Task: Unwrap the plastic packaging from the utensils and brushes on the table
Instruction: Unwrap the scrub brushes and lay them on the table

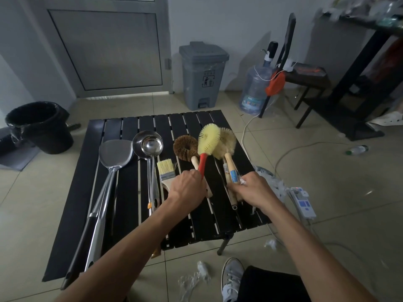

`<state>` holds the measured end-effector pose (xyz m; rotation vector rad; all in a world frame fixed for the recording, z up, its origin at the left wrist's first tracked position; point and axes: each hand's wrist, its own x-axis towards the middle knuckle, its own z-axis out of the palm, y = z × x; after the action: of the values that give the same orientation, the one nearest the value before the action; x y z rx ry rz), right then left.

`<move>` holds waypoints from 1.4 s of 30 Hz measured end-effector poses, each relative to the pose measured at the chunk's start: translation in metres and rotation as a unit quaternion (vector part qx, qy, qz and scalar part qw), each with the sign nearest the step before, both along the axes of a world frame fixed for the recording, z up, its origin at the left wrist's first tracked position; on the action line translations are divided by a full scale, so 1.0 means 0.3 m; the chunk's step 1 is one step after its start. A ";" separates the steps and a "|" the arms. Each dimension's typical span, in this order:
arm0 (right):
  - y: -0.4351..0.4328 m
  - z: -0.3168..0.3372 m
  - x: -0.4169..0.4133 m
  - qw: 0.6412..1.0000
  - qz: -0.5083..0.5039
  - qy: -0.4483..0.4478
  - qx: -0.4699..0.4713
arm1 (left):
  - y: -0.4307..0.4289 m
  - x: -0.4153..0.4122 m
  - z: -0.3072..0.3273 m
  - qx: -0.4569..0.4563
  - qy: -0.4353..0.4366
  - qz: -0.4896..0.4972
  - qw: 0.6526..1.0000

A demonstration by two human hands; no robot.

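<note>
1. The left hand [187,188] is closed around the red handle of a yellow brush [208,139], lifting it over the black slatted table [122,192].
2. The right hand [250,189] grips the wooden handle of a pale brush [227,141], with a scrap of plastic wrap [242,182] at its fingers.
3. A brown brush [183,148] and a paintbrush [166,171] lie just beside the left hand, partly hidden by it.
4. A spatula [115,153] and a ladle [148,143] lie further left.
5. Crumpled plastic [202,271] litters the floor by a shoe [232,277]; a power strip [303,201] lies to the table's right.
</note>
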<state>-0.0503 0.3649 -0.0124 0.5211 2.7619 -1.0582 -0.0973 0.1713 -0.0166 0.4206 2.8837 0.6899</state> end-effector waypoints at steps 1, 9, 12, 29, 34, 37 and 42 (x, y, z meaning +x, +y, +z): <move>-0.002 0.002 0.002 1.000 0.003 0.003 0.001 | 0.004 0.000 0.001 0.033 -0.009 -0.004 0.999; -0.003 0.017 -0.005 0.998 -0.015 0.050 0.025 | 0.028 0.010 0.014 0.345 -0.165 0.090 0.920; 0.003 0.000 -0.005 0.998 -0.029 0.042 0.045 | 0.026 0.004 0.007 0.389 -0.238 0.104 0.884; -0.004 -0.028 -0.007 0.989 -0.003 -0.025 0.148 | 0.017 -0.003 -0.041 0.156 -0.079 0.064 0.982; 0.005 -0.030 -0.010 0.992 -0.008 -0.032 0.123 | 0.055 0.005 -0.026 0.285 -0.150 0.095 0.942; 0.008 -0.032 -0.006 0.992 -0.009 -0.027 0.124 | 0.057 0.006 -0.029 0.247 -0.137 0.091 0.955; 0.006 -0.030 -0.004 0.990 0.000 -0.025 0.141 | 0.039 -0.004 -0.039 0.079 -0.059 0.058 0.993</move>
<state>-0.0515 0.3668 -0.0216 0.5728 2.8806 -0.6468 -0.0984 0.1830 -0.0283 0.2244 2.7699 0.9335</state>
